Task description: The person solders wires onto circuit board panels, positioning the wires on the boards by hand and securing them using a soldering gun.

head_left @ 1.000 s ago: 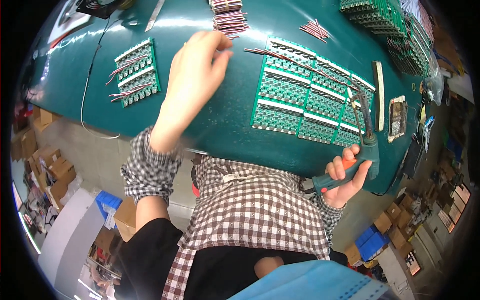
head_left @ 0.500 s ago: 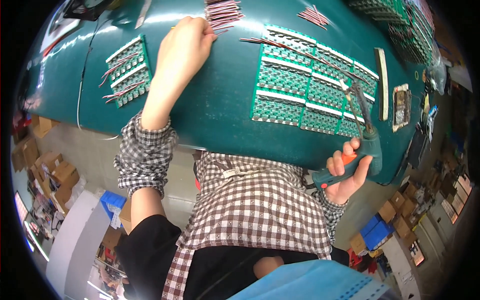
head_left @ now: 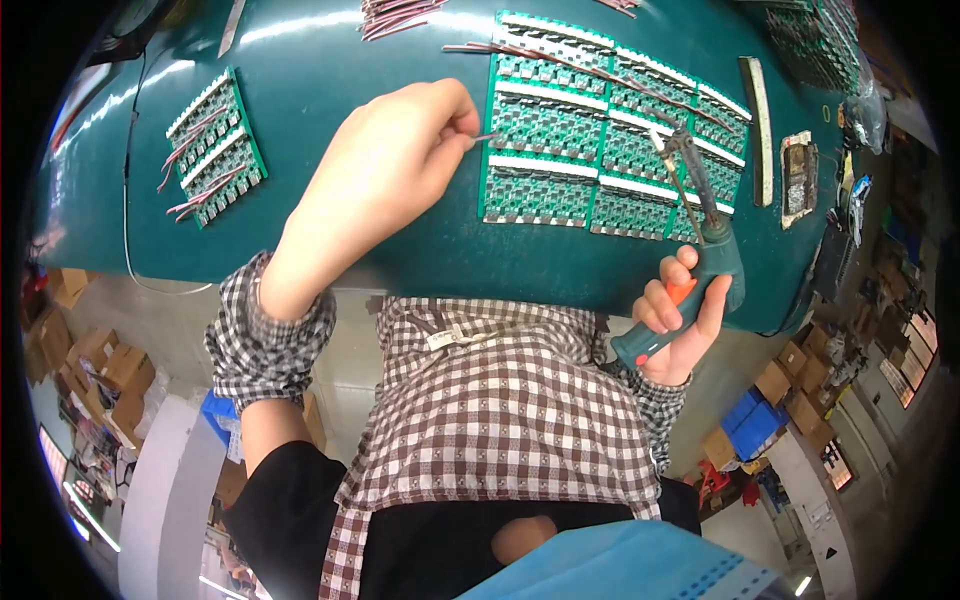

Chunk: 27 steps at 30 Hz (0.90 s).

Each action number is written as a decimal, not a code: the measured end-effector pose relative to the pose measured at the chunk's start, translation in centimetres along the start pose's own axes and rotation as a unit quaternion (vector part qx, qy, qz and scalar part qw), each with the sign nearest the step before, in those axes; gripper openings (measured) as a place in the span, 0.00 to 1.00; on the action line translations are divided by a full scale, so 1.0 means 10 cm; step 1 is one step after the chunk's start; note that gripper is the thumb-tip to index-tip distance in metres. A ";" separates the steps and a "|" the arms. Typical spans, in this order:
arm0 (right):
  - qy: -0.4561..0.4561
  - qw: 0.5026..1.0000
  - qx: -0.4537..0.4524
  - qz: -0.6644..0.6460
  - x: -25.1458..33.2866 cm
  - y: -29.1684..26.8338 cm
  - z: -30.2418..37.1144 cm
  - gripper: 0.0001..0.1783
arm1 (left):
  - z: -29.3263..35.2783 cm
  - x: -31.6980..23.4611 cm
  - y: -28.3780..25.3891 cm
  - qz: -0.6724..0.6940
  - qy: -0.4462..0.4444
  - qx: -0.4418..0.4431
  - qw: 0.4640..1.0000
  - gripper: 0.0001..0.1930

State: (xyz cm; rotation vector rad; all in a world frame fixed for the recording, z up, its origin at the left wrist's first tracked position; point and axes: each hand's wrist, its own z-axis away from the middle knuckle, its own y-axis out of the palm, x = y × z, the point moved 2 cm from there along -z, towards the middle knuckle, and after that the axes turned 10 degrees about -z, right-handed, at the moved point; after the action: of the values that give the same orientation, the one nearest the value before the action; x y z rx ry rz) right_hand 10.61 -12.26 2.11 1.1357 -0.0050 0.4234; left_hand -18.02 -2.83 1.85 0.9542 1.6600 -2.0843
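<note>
My left hand [head_left: 390, 155] is closed in a pinch on a thin wire [head_left: 487, 137], its end poking out toward the left edge of the large block of green circuit boards [head_left: 545, 133]. Most of that wire is hidden behind my fingers. My right hand [head_left: 685, 320] grips a dark green soldering gun [head_left: 722, 270] with an orange trigger. Its long tip points up and away, above the right part of the boards. Several red, white and dark wires [head_left: 560, 65] lie across the boards' far rows.
A smaller board panel [head_left: 217, 150] with wires attached lies at the left. A wire bundle [head_left: 400, 15] is at the far edge. Right of the boards are a pale bar [head_left: 757, 130] and a small solder-stained tray [head_left: 798, 180]. Stacked boards [head_left: 815, 45] stand far right.
My left hand has come from the wire bundle toward me and rightward to the boards' left edge, carrying a wire. The soldering gun stays in my right hand. The whole view has shifted slightly.
</note>
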 end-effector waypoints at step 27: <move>-0.158 0.895 -0.076 0.410 -0.20 0.14 0.05 0.25 | -0.22 0.19 0.20 0.079 -0.058 0.033 0.995 0.07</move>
State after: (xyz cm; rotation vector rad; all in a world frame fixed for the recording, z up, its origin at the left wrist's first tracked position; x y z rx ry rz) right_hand 8.39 -12.83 3.14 0.9943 -0.8172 0.9617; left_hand -17.53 -0.96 -1.11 0.9328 1.4200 -2.0584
